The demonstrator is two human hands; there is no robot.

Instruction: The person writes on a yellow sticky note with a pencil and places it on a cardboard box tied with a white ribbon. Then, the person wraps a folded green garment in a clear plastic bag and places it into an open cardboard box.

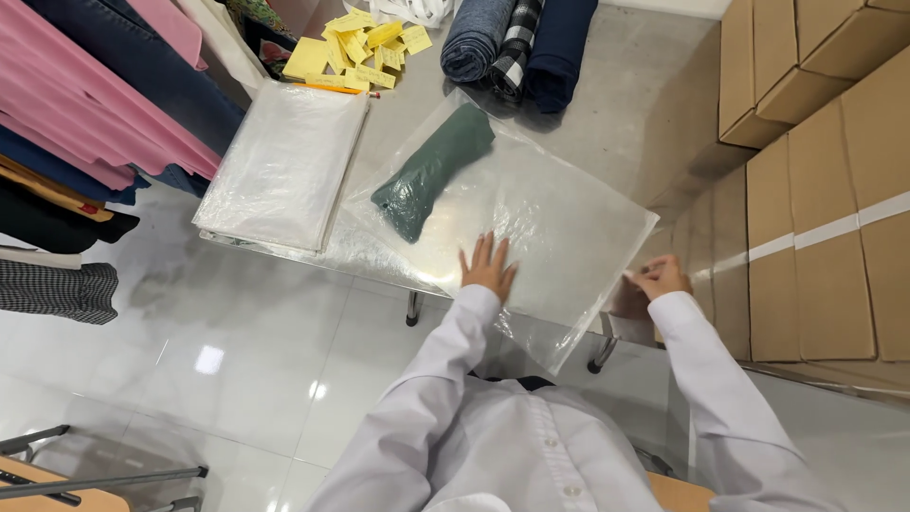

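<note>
A large clear plastic bag (550, 228) lies on the glass table (626, 85), with a rolled dark green garment (431, 171) inside its far end. My left hand (488, 268) rests flat on the bag near its open edge, fingers spread. My right hand (659, 278) pinches the bag's right corner at the table's edge. Both arms wear white shirt sleeves.
A stack of clear plastic bags (284, 166) lies left of the bag. Yellow paper notes (355, 47) and rolled blue and checked fabrics (517, 43) sit at the far end. Cardboard boxes (825, 171) stand on the right. Hanging clothes (85, 104) fill the left.
</note>
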